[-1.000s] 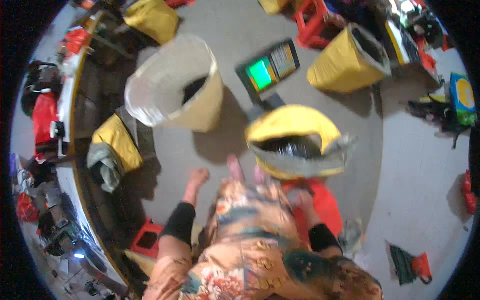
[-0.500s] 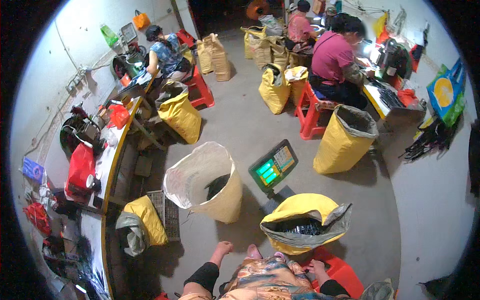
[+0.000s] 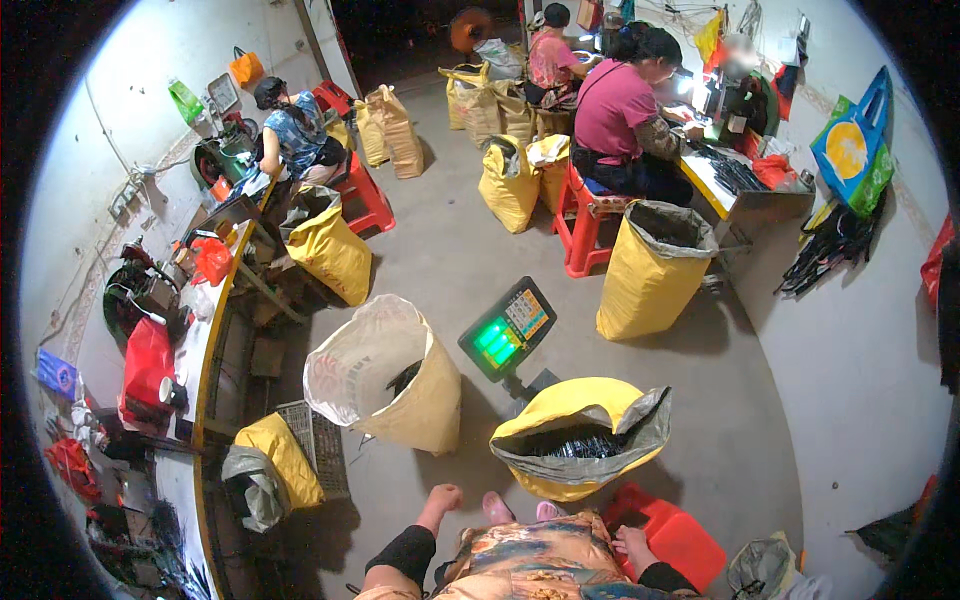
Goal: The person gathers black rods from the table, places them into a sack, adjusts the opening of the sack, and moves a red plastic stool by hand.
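My left hand [image 3: 445, 496] hangs low with fingers curled, and nothing shows in it. It is left of my pink shoes [image 3: 497, 508], in front of the large white woven sack [image 3: 440, 410]. My right hand [image 3: 632, 543] is beside a red plastic stool [image 3: 685, 550], fingers loosely apart and no object visible in them; whether it touches the stool I cannot tell. Before me a yellow sack [image 3: 570, 490] with a grey lining gapes, holding shiny black pieces [image 3: 575, 441]. Behind it stands a scale display [image 3: 507, 328] with lit green digits. Dark material [image 3: 405, 378] lies inside the white sack.
Workbenches with machines line the left wall [image 3: 205, 370] and the right. Several people sit working, one in a pink shirt [image 3: 612, 105] on a red stool [image 3: 580, 240]. Yellow sacks [image 3: 650, 290] stand around the grey floor. A grey crate [image 3: 325, 450] sits by the left bench.
My view has turned slightly right, so the room slides left in the picture. More of the red stool shows beside my right hand. Both hands keep nearly the same pose.
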### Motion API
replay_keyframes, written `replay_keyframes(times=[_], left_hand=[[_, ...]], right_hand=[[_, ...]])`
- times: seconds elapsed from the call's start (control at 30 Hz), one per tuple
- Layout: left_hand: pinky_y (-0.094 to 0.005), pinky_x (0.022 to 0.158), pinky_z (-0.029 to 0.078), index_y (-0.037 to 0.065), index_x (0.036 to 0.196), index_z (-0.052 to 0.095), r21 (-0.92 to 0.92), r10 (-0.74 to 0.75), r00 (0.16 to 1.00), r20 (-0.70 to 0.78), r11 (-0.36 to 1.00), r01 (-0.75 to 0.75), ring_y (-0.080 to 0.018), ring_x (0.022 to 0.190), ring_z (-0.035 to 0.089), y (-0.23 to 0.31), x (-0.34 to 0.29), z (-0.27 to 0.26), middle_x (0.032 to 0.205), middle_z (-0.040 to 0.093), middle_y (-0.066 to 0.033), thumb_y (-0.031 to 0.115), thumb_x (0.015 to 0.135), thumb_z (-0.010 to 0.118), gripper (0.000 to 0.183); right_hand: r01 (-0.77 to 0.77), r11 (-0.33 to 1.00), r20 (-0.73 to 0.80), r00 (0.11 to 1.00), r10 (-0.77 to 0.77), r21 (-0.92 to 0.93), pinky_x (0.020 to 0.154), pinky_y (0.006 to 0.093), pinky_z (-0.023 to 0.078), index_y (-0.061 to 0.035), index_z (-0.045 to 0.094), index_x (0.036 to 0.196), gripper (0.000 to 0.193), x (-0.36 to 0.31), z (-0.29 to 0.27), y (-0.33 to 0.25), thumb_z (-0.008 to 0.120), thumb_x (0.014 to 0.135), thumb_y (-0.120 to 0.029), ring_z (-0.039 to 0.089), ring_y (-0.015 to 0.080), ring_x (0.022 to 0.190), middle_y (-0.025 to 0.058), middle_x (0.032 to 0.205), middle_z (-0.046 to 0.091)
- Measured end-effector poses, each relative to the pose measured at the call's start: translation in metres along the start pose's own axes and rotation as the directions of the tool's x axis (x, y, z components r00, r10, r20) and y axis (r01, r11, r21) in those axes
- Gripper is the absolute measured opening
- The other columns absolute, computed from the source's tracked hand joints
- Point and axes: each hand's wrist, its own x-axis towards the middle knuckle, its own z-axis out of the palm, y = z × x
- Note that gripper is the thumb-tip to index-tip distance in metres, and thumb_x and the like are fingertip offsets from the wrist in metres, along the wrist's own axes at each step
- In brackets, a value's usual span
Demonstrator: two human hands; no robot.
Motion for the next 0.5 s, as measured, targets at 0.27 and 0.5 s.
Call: replay_keyframes(times=[0.27, 0.5], left_hand=[[-0.0229, 0.042, 0.040, 0.002, 0.064, 0.059, -0.043, -0.041, 0.999, 0.034, 0.998, 0.043, -0.0111, 0.045, 0.049, -0.011, -0.001, 0.000, 0.054, 0.054, -0.0052, 0.015, 0.062, 0.052, 0.015], [-0.0235, 0.044, 0.041, 0.002, 0.067, 0.058, -0.036, -0.089, 0.996, 0.033, 0.995, 0.090, -0.0110, 0.050, 0.051, -0.020, 0.011, -0.004, 0.059, 0.056, -0.0050, 0.014, 0.062, 0.052, 0.015]], right_hand=[[0.083, 0.995, 0.095, 0.992, -0.087, 0.047, 0.052, 0.0316, 0.045, -0.0018, 0.044, 0.096, 0.032, 0.005, 0.014, -0.021, 0.048, 0.075, -0.025, 0.056, 0.0232, 0.063, 0.0133, 0.088, 0.051], [0.083, 0.997, 0.132, 0.988, -0.081, -0.006, 0.054, 0.0318, 0.045, -0.0015, 0.044, 0.097, 0.032, 0.011, 0.017, -0.024, 0.047, 0.076, -0.025, 0.056, 0.0227, 0.064, 0.0127, 0.088, 0.052]])
